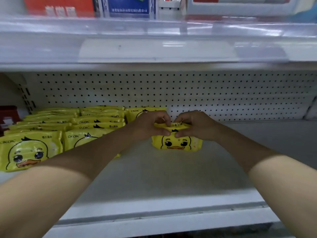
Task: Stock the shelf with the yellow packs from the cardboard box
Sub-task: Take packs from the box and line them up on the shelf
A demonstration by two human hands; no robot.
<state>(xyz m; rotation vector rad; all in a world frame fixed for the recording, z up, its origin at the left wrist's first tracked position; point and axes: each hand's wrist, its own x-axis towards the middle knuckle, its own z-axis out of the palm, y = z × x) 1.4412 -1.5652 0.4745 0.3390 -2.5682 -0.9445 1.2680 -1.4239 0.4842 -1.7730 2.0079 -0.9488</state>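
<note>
Both my hands reach deep into the white shelf [171,177] and hold one yellow duck pack [176,143] near its middle. My left hand [151,125] pinches the pack's top left edge between thumb and fingers. My right hand [195,125] pinches its top right edge the same way. The pack stands on the shelf floor, its duck face toward me. To the left, several rows of the same yellow packs [68,127] stand stacked one behind another. One more yellow pack [137,112] leans at the back, just left of my hands. The cardboard box is not in view.
A perforated white back panel [223,93] closes the shelf behind. The upper shelf edge [154,52] with clear price rails hangs overhead, with red and blue boxes above. A dark red object [8,115] sits at the far left. The bare shelf floor extends to the right.
</note>
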